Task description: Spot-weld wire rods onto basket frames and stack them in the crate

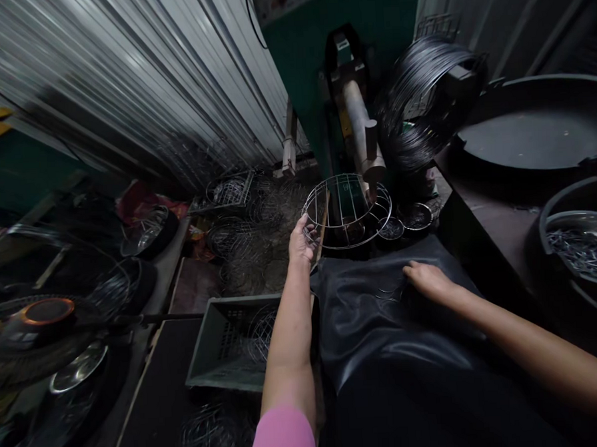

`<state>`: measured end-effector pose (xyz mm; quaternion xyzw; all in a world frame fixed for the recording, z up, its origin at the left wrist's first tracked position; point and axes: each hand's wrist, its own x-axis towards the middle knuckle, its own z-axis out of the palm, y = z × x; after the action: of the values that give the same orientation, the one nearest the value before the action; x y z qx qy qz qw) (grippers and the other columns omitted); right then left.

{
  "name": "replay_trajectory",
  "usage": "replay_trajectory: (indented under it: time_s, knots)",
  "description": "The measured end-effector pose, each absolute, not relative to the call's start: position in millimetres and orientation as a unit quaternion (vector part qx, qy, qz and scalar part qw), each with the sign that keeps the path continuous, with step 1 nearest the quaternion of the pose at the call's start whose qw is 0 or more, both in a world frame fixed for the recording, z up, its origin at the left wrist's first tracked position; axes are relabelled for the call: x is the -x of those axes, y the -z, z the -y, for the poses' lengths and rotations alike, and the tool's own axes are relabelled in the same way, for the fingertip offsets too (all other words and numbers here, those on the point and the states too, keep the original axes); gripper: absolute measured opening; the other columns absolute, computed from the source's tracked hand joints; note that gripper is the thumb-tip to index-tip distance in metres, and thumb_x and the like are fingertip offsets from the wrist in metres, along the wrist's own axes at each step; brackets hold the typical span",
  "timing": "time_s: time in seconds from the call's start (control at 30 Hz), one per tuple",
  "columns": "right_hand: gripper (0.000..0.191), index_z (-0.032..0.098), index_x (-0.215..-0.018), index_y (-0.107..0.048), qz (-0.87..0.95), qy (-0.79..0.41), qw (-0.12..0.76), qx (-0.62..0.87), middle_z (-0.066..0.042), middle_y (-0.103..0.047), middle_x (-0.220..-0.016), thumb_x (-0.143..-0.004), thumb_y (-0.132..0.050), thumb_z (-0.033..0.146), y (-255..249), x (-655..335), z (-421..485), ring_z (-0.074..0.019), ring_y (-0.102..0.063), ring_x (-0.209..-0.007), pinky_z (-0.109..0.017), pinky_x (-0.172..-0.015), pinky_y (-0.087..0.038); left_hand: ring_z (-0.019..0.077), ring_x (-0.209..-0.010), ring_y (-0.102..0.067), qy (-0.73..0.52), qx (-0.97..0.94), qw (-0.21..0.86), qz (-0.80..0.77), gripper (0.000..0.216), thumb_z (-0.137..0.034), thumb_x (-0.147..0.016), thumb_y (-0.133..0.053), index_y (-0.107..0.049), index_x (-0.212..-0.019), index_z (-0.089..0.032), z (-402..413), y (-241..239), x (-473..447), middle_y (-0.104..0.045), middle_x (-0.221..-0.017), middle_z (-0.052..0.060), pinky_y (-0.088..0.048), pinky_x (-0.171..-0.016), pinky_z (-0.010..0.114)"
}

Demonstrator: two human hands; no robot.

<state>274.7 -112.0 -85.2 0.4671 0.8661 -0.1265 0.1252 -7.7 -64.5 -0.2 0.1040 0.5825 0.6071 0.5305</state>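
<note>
My left hand (302, 242) grips the edge of a round wire basket (347, 226), made of two rings joined by thin rods. The basket is held up in front of the welding machine's electrode arm (367, 140), whose lower end overlaps it in view. Over the black apron (353, 314) on my lap, my right hand (427, 278) is closed, with its fingertips pointing down. Thin curved wire pieces (391, 293) show against the apron and run toward the fingers of that hand; their far ends are hidden.
A green crate (200, 362) with wire frames inside stands to my left. Small bowls (416, 216) of metal bits sit beyond my lap. A wire coil (422, 97) hangs at the back right, near a large black pan (534, 131). A fan (48, 313) stands far left.
</note>
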Motion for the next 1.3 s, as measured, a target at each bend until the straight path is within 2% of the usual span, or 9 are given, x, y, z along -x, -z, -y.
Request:
replay_trajectory:
  time_s: [0.2,0.33,0.5,0.7,0.8,0.9,1.03,1.17,1.3]
  knots:
    - [0.021,0.011,-0.080,-0.065,-0.918,0.076,0.130,-0.367,-0.015,-0.066,-0.081,-0.080,-0.046,0.004,95.0,-260.6,131.2,-0.0242,-0.061,-0.082,-0.032,-0.068,-0.043,0.0070,-0.053,-0.048,-0.605,-0.103,0.524,-0.591,0.036,-0.047,-0.064,-0.067,-0.052,-0.074,-0.017,59.4,2.2,6.8,-0.051,-0.068,-0.002,-0.040,-0.052,0.021]
    - [0.025,0.010,-0.087,-0.065,-0.920,0.084,0.115,-0.364,-0.016,-0.067,-0.085,-0.079,-0.042,0.002,108.0,-268.3,132.9,-0.0242,-0.063,-0.079,-0.032,-0.067,-0.044,0.0091,-0.057,-0.049,-0.580,-0.111,0.521,-0.617,0.040,-0.053,-0.065,-0.064,-0.054,-0.078,-0.017,50.0,-3.1,16.4,-0.051,-0.070,0.000,-0.042,-0.054,0.024]
    - [0.036,0.013,-0.101,-0.061,-0.878,0.176,0.068,-0.441,-0.012,-0.069,-0.086,-0.077,-0.036,0.002,116.2,-291.0,117.3,-0.0201,-0.065,-0.074,-0.027,-0.064,-0.045,0.0105,-0.058,-0.049,-0.532,-0.166,0.529,-0.640,0.038,-0.048,-0.063,-0.069,-0.055,-0.080,-0.017,31.1,-8.6,23.9,-0.050,-0.070,0.001,-0.043,-0.053,0.026]
    - [0.021,0.019,-0.086,-0.063,-0.811,0.308,-0.075,-0.492,-0.010,-0.069,-0.088,-0.077,-0.044,0.022,114.0,-321.7,108.4,-0.0233,-0.064,-0.084,-0.031,-0.073,-0.047,0.0068,-0.046,-0.041,-0.489,-0.184,0.552,-0.650,0.034,-0.040,-0.059,-0.074,-0.055,-0.072,-0.016,29.4,-5.6,24.4,-0.048,-0.062,-0.001,-0.031,-0.042,0.021]
    - [0.015,0.020,-0.078,-0.059,-0.737,0.408,-0.111,-0.528,-0.004,-0.066,-0.070,-0.075,-0.047,0.028,107.3,-329.6,111.1,-0.0195,-0.062,-0.067,-0.029,-0.063,-0.048,0.0051,-0.042,-0.039,-0.484,-0.184,0.549,-0.656,0.034,-0.039,-0.059,-0.074,-0.053,-0.070,-0.016,33.6,-4.8,26.2,-0.047,-0.059,-0.003,-0.027,-0.040,0.020]
    - [0.014,0.019,-0.080,-0.055,-0.613,0.549,-0.136,-0.552,0.001,-0.058,-0.054,-0.077,-0.048,0.031,95.8,-329.6,117.4,-0.0140,-0.054,-0.050,-0.024,-0.049,-0.044,0.0047,-0.039,-0.039,-0.486,-0.183,0.549,-0.655,0.032,-0.038,-0.059,-0.073,-0.052,-0.070,-0.016,36.6,-4.5,25.9,-0.045,-0.056,-0.004,-0.026,-0.039,0.019]
    - [0.013,0.017,-0.081,-0.052,-0.475,0.639,-0.213,-0.566,-0.004,-0.063,-0.068,-0.074,-0.052,0.028,81.5,-325.2,126.7,-0.0133,-0.058,-0.056,-0.024,-0.051,-0.047,0.0049,-0.036,-0.037,-0.495,-0.177,0.547,-0.651,0.031,-0.038,-0.060,-0.071,-0.051,-0.069,-0.016,40.1,-3.0,22.6,-0.043,-0.053,-0.006,-0.025,-0.037,0.019]
    - [0.020,0.017,-0.089,-0.053,-0.503,0.583,-0.278,-0.574,-0.006,-0.064,-0.075,-0.077,-0.050,0.033,85.6,-327.3,135.4,-0.0163,-0.062,-0.063,-0.028,-0.058,-0.051,0.0051,-0.036,-0.036,-0.505,-0.175,0.545,-0.646,0.032,-0.038,-0.058,-0.072,-0.051,-0.070,-0.017,42.0,-3.1,20.2,-0.042,-0.051,-0.006,-0.023,-0.037,0.018]
    - [0.021,0.017,-0.094,-0.055,-0.661,0.426,-0.218,-0.577,-0.006,-0.064,-0.070,-0.080,-0.045,0.028,106.5,-333.0,143.5,-0.0193,-0.062,-0.065,-0.031,-0.064,-0.049,0.0047,-0.035,-0.034,-0.508,-0.169,0.552,-0.639,0.030,-0.035,-0.058,-0.071,-0.051,-0.070,-0.017,41.8,-5.3,19.3,-0.039,-0.049,-0.007,-0.022,-0.038,0.018]
